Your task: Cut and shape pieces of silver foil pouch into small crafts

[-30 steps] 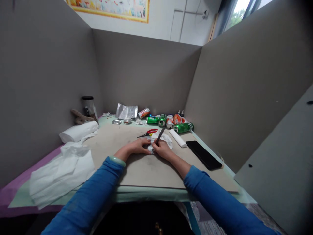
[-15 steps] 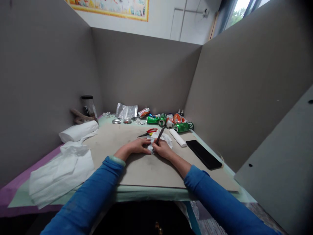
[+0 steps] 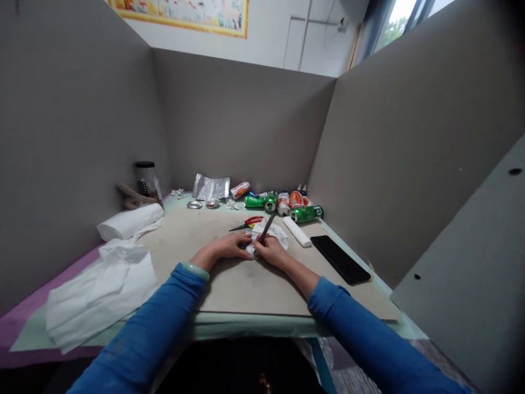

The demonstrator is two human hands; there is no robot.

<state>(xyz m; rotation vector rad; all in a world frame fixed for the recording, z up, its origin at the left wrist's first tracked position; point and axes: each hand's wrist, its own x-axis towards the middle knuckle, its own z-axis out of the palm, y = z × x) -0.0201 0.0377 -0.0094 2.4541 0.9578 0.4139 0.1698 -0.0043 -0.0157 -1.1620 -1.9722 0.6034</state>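
My right hand [image 3: 271,251] is closed around a dark, slim pen-like tool [image 3: 267,227], held tilted with its lower end down at a crumpled white tissue [image 3: 280,234] on the board. Whether the tool is a pen or a metal stylus cannot be made out. My left hand [image 3: 233,246] lies just left of it, fingers and thumb closed on the near-left edge of the tissue. A small shiny patch shows between the hands, mostly hidden by the fingers. Just beyond the hands lie pliers [image 3: 248,223] with red and yellow handles and dark jaws.
Right of my hands are a white bar [image 3: 297,232] and a black flat slab [image 3: 340,259]. Crushed cans [image 3: 270,201], a silver sheet [image 3: 210,187] and can ends [image 3: 194,204] line the back. A paper roll [image 3: 131,221] and a jar [image 3: 148,178] stand left. Grey panels [image 3: 246,120] enclose the table.
The whole view has shifted very slightly. My right hand and the tool have barely moved, and my left hand stays in place on the tissue.
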